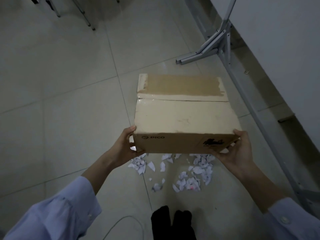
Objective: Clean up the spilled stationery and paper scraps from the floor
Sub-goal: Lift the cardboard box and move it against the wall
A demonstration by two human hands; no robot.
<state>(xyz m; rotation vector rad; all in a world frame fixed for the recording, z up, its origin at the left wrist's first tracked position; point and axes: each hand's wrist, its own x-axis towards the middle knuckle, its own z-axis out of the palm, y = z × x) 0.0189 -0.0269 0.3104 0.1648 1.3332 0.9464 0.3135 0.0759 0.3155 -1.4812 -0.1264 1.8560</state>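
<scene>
Sleeves of pale blue frame the bottom of the head view, and between them two dark feet [173, 222] stand on the tiled floor [60, 84]. Left hand [125, 146] clamps the near left corner of the cardboard box [183, 116], thumb on top, fingers wrapped under; right hand [237, 149] grips the near right corner the same way. Box sits between the hands, off the floor by my read, taped face up, its opening not visible. Long axis runs hand to hand, printed side toward the person. Paper scraps [190, 172] lie scattered just below and behind the hands, one with a pink spot. No stationery shows. My call: the box is being brought in as the collector, gathering not yet begun. Next move wants it set down beside the scraps, opening upward, hands freed.
</scene>
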